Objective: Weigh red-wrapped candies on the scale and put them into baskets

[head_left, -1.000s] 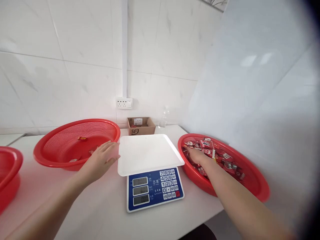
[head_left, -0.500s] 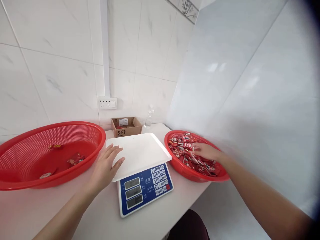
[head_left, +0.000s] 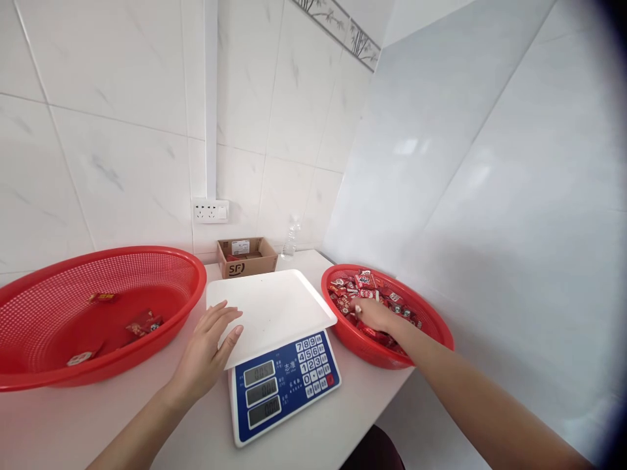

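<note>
From the head view, the right hand [head_left: 375, 313] lies inside the right red basket [head_left: 434, 321], its grip curled down onto the heap of wrapped candies [head_left: 360, 282]. It may be pinching one, but I cannot tell. The candies sit directly under it and well apart from the left hand [head_left: 208, 349], whose grip is spread flat on the near left corner of the white tray [head_left: 274, 303] of the scale [head_left: 287, 382]. On the tabletop [head_left: 73, 418] there are two red baskets and one scale. The left basket [head_left: 166, 271] holds three wrapped pieces, the right too many to count.
</note>
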### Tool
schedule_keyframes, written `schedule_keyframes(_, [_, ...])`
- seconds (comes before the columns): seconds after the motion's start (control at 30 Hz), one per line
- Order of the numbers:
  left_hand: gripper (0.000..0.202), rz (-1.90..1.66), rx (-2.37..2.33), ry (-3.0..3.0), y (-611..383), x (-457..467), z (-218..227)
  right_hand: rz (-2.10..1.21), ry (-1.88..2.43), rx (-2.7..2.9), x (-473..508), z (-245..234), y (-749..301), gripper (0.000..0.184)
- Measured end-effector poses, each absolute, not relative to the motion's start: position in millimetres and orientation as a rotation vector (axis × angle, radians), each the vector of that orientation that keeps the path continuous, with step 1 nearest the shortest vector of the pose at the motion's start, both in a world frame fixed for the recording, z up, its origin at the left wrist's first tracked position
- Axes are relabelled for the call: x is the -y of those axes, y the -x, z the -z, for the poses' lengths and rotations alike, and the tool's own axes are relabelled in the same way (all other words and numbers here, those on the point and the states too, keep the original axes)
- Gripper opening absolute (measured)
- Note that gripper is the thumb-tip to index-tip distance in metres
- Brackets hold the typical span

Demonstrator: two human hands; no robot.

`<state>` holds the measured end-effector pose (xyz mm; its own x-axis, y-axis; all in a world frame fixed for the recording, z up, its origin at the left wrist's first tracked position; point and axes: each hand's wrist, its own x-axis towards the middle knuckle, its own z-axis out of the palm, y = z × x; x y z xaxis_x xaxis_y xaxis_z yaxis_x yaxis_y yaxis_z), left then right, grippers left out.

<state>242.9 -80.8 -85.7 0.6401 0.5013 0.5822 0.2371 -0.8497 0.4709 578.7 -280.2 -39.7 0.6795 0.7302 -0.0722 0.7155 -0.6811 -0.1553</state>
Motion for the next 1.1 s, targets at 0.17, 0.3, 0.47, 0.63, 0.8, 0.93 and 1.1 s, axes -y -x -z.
schedule_keyframes(0.17, [0.035, -1.018, -0.613, -2.479, -241.6, 76.4, 86.2, -0.017, 2.808, 1.100, 284.9, 19.7, -602.6, 0.028])
schedule_keyframes(0.3, [0.035, -1.029, -0.612, -2.482, -241.7, 74.2, 86.7, -0.105, 2.820, 1.173, 286.3, 18.4, -602.3, 0.028])
schedule_keyframes(0.47, [0.035, -1.030, -0.608, -2.504, -241.0, 75.0, 86.0, -0.389, 2.847, 1.311, 278.2, 40.8, -590.7, 0.062])
schedule_keyframes(0.63, [0.035, -1.034, -0.612, -2.516, -240.7, 76.2, 83.7, -0.223, 2.870, 1.262, 272.7, 55.8, -588.1, 0.042])
schedule_keyframes(0.8, [0.035, -1.021, -0.620, -2.516, -241.2, 76.9, 82.6, 0.039, 2.849, 1.163, 272.3, 35.2, -602.0, 0.040])
schedule_keyframes(0.93, [0.034, -1.020, -0.627, -2.514, -241.2, 78.0, 82.2, 0.213, 2.599, 1.062, 254.2, 0.2, -591.5, 0.032])
schedule_keyframes(1.1, [0.032, -1.018, -0.633, -2.501, -240.4, 80.6, 80.8, -0.076, 2.195, 1.053, 214.0, -25.4, -538.8, 0.029])
